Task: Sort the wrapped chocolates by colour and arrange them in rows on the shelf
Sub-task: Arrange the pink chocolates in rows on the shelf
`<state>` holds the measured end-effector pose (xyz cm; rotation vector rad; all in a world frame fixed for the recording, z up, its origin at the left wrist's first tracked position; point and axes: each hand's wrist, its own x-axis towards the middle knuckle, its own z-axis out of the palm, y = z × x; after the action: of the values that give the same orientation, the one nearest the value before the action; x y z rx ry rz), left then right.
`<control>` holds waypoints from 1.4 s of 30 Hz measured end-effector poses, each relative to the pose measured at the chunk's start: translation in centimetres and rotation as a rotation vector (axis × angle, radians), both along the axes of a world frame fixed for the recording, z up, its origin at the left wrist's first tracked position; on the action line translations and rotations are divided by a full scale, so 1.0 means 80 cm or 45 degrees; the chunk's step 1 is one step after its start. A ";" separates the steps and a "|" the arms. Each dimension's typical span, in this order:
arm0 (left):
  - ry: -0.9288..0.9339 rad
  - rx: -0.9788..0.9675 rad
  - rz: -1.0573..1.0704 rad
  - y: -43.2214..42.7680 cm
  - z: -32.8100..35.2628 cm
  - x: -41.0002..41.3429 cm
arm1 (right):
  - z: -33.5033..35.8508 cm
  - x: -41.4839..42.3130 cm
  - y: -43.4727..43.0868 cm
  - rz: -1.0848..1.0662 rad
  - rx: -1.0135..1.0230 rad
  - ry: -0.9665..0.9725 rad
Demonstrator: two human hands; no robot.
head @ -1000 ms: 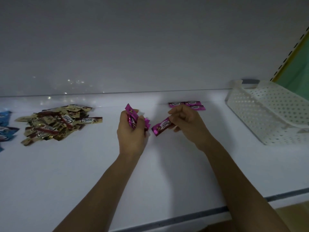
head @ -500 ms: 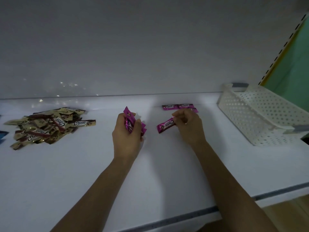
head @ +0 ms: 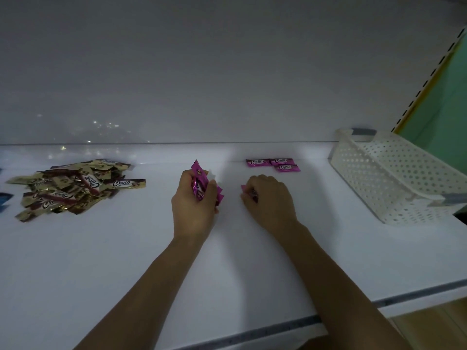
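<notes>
While the left hand (head: 194,205) clutches a pink bunch (head: 199,184), the right hand (head: 269,198) curls round what's probably one pink chocolate (head: 249,192) over the shelf (head: 126,261), open white between it and the back-edge pink row (head: 274,164).

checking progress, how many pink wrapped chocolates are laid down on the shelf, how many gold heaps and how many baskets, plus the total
Pink foil-wrapped chocolates laid flat on the white shelf: 3
Heaps of gold foil-wrapped chocolates: 1
White perforated plastic baskets: 1
Total: 5
Those gripped in the left hand and right hand are left out.
</notes>
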<state>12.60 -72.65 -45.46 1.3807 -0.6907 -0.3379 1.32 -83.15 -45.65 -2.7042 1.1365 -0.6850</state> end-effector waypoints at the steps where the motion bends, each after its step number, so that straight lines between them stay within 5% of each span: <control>1: -0.001 -0.002 -0.003 0.000 0.000 0.000 | 0.001 -0.006 -0.003 -0.003 0.054 -0.067; 8: 0.028 -0.002 -0.042 -0.001 -0.003 0.002 | 0.002 -0.025 -0.023 -0.267 0.119 0.110; 14: 0.015 -0.008 -0.015 -0.001 -0.003 0.002 | 0.000 -0.016 -0.013 -0.033 -0.132 -0.079; 17: 0.021 -0.010 -0.013 -0.002 -0.003 0.003 | -0.003 -0.010 -0.006 0.002 -0.176 0.038; 23: 0.020 -0.004 -0.020 -0.002 -0.004 0.003 | -0.011 -0.006 -0.022 -0.067 0.022 0.285; 35: -0.031 0.032 -0.081 0.000 -0.007 0.000 | -0.012 0.001 -0.039 -0.118 0.273 0.371; 40: -0.162 0.148 -0.278 0.001 -0.015 -0.001 | -0.012 0.004 -0.041 -0.152 0.319 0.373; 42: -0.230 0.208 -0.293 0.000 -0.015 -0.002 | -0.008 0.001 -0.037 -0.125 0.333 0.170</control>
<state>12.48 -72.62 -46.63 1.5018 -0.9933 -0.4642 1.37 -86.09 -46.29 -2.5175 1.2955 -0.3426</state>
